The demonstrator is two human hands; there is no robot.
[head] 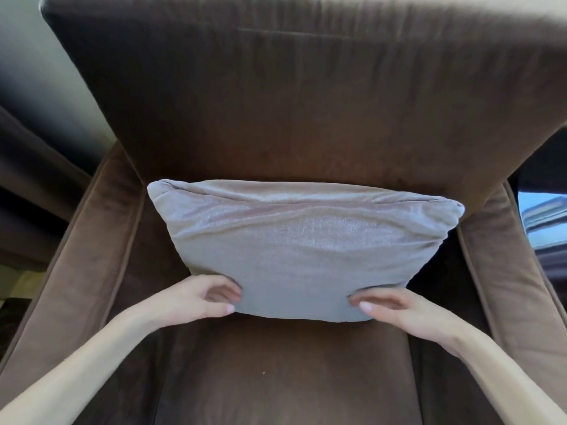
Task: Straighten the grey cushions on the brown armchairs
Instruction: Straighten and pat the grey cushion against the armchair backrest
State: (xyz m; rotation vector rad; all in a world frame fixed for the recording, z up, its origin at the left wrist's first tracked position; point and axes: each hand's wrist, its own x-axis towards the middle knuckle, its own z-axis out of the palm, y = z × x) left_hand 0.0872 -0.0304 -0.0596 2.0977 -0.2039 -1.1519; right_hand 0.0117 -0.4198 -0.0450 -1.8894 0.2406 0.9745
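The grey cushion (303,250) leans on the brown armchair (306,111) backrest, my left hand (202,297) and right hand (395,311) pinching its 2 lower corners; I'd nudge both evenly to square it.

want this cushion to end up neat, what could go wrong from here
Both hands grip only the bottom corners of the grey cushion: left hand, right hand. Tugging there may deepen the creases across its face. Its top edge leans on the armchair backrest, so pulling the base forward could let it slump flat onto the seat.
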